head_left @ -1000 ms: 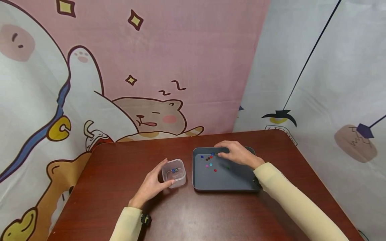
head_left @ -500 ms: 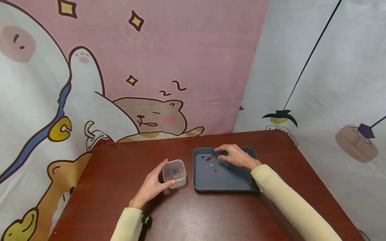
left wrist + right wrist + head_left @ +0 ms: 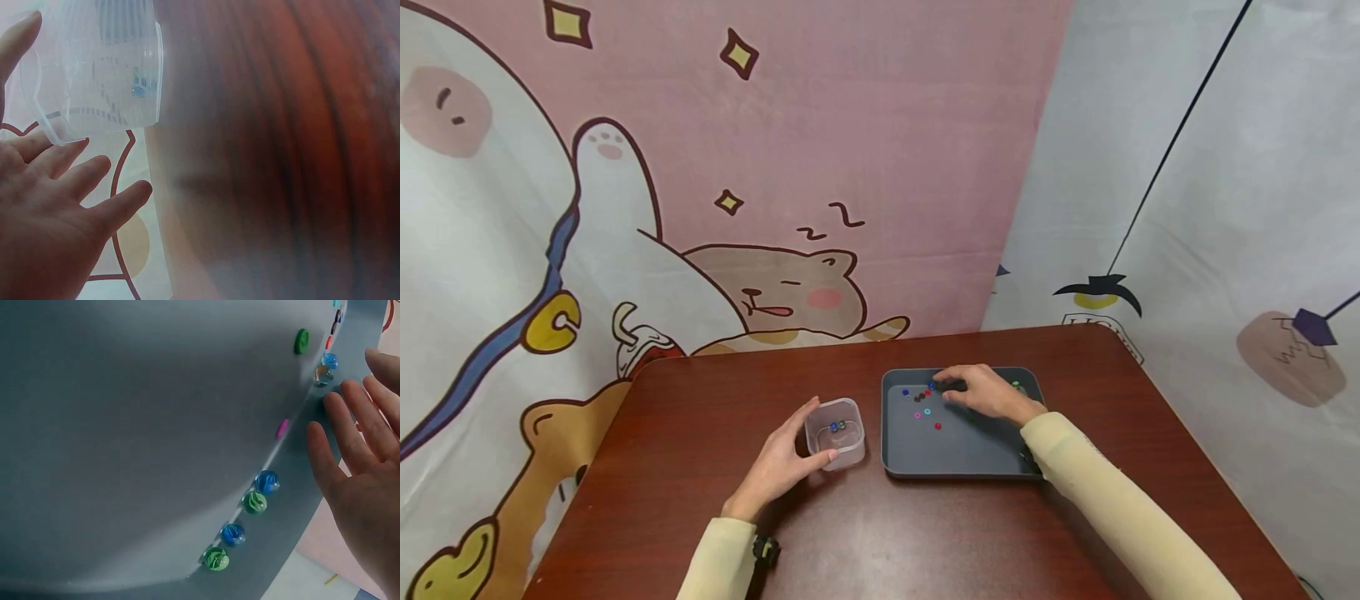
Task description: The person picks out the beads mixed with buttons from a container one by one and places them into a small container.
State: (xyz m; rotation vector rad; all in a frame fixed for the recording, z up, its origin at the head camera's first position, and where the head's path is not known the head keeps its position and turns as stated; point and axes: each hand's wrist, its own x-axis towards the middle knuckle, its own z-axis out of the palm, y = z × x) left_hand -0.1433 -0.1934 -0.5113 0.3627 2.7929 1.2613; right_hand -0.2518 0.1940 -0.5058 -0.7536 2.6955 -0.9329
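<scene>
Boxed black capitals (image 3: 1087, 319), cut off and not fully readable, are printed on a white cloth (image 3: 1210, 208) beyond the 2 o'clock corner of a glossy, reddish-brown, wood-grained table (image 3: 865, 542). At 12 o'clock, a pink cloth (image 3: 887, 167) is decorated with a sleeping beige cartoon cat (image 3: 797, 292) and Z-like marks (image 3: 847, 215). On the table, a shallow dark-grey rectangular tray (image 3: 917, 458) is laid with its long axis from 9 to 3 o'clock. Just beside it, at 9 o'clock, a squarish translucent plastic container (image 3: 847, 457) is set mouth up, with small marbles (image 3: 833, 427) inside. The container is gripped between the thumb and fingers of the left hand (image 3: 780, 458). The right hand (image 3: 988, 392) is held over the tray, pointed toward 10 o'clock, its fingers loosely bent and parted near a clear amber-tinted marble (image 3: 324, 375). Blue and green swirled glass marbles (image 3: 267, 482) are lined along the 12 o'clock wall; a red bead (image 3: 937, 426) is seen nearer 9 o'clock.
</scene>
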